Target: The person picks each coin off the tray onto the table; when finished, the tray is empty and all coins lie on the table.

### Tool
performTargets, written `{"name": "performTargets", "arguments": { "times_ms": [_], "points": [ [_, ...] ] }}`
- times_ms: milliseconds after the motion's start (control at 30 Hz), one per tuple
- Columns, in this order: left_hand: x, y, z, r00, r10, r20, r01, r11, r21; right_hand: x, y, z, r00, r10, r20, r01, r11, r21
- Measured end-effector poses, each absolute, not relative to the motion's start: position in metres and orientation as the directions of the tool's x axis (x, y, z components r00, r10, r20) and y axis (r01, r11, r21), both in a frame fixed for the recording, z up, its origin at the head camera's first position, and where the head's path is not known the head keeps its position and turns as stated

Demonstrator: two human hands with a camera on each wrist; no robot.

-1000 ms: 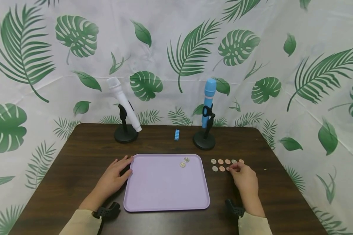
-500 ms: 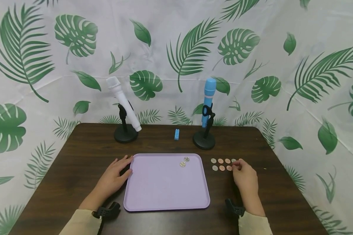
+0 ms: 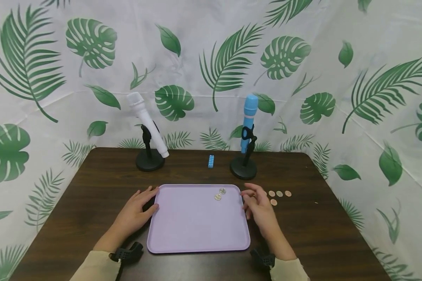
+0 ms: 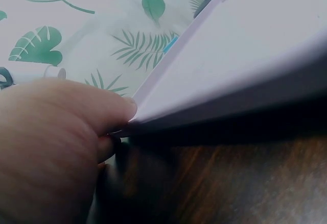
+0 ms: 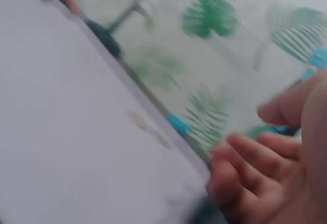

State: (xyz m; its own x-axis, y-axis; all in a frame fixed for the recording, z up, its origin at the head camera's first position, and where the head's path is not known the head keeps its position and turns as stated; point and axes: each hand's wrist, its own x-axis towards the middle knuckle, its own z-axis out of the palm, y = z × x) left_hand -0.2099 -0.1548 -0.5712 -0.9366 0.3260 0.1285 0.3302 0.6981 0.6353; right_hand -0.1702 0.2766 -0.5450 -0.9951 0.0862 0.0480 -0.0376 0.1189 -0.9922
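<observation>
My left hand (image 3: 136,210) lies at the left side of a lilac tray (image 3: 197,222), its fingers stretched out along the rim. In the left wrist view, a digit (image 4: 115,106) touches the tray's edge. My right hand (image 3: 259,206) is over the tray's right rim with loosely bent fingers; in the right wrist view its thumb (image 5: 286,109) stands apart from the fingers and no coin shows between them. Inside the tray, near its far right corner, lie a silvery coin (image 3: 222,191) and another coin (image 3: 218,197). Several coins, including a copper one (image 3: 274,202), lie right of my right hand, which overlaps part of their rows.
At the back stand a white microphone (image 3: 148,125) and a blue microphone (image 3: 249,117), each on a black stand. Between them lies a small blue toy brick (image 3: 211,161). A leaf-printed cloth (image 3: 225,39) hangs behind the dark wooden table (image 3: 102,175).
My right hand has moved left from the coin rows to the tray's right rim, and its fingers have loosened. More coins at the right end now show. The left hand stays put.
</observation>
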Motion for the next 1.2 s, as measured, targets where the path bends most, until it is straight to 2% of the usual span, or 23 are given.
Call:
{"name": "performTargets", "arguments": {
  "times_ms": [133, 233, 433, 667, 800, 967, 1200],
  "points": [
    [-0.21, -0.153, -0.572, -0.937, 0.326, 0.123, 0.326, 0.698, 0.638, -0.166, 0.256, -0.55, -0.974, -0.227, -0.02, 0.005, 0.064, -0.998],
    [-0.211, -0.151, -0.57, -0.938, 0.324, 0.123, 0.325, 0.697, 0.64, -0.162, 0.248, -0.552, -0.943, -0.327, -0.068, 0.035, 0.105, -0.994],
    [-0.211, -0.149, -0.567, -0.94, 0.324, 0.108, 0.316, 0.703, 0.637, -0.158, 0.242, -0.555, -0.936, -0.318, -0.149, 0.067, 0.253, -0.965],
    [-0.211, -0.149, -0.569, -0.942, 0.32, 0.105, 0.311, 0.705, 0.637, -0.157, 0.238, -0.555, -0.95, -0.283, -0.134, 0.042, 0.307, -0.951],
    [-0.211, -0.151, -0.572, -0.943, 0.317, 0.1, 0.304, 0.705, 0.64, -0.156, 0.234, -0.554, -0.971, -0.226, -0.077, -0.037, 0.461, -0.887],
    [-0.212, -0.154, -0.574, -0.943, 0.316, 0.108, 0.308, 0.7, 0.645, -0.156, 0.232, -0.552, -0.976, -0.213, 0.045, -0.181, 0.679, -0.711],
    [-0.21, -0.156, -0.572, -0.944, 0.311, 0.114, 0.308, 0.697, 0.647, -0.158, 0.231, -0.553, -0.953, -0.295, 0.069, -0.262, 0.689, -0.676]
  ]
}}
